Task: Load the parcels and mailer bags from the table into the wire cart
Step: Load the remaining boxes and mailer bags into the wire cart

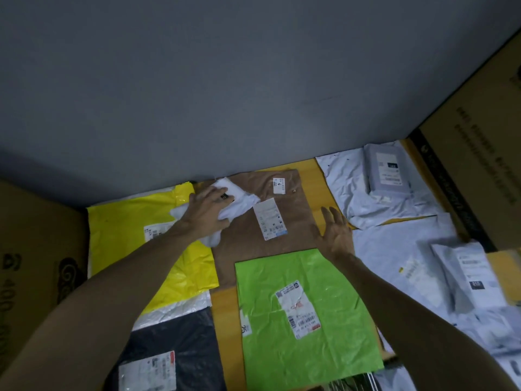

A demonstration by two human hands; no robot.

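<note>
1. The left hand (208, 206) has its grip pressed down on a small white mailer bag (241, 198), with the fingers curled over its crumpled middle.
2. That bag is at the far side of the worktop (224, 320), close to the grey wall. It lies partly on a yellow mailer (127, 218) and partly on a brown paper mailer (293, 221).
3. The right hand (335, 235) is spread flat with its fingers apart and holds nothing. It is at the brown mailer's right edge; whether it touches, I cannot tell.
4. From where I stand the white bag looks light, soft and limp. It should bunch up easily in one hand, and a pinch in the middle ought to hold it.
5. The film is probably slick, so a loose hold might let it slip.
6. Nearer the person lie a green mailer (324, 328) and a black mailer (180, 337), both flat and thin. I'd take those by an edge.
7. To the right are pale mailers (394, 249) and a grey wrapped parcel (387, 170), which looks firmer.
8. A bit of the wire cart (355, 382) shows at the near edge, so the bag has a long way to travel.
</note>
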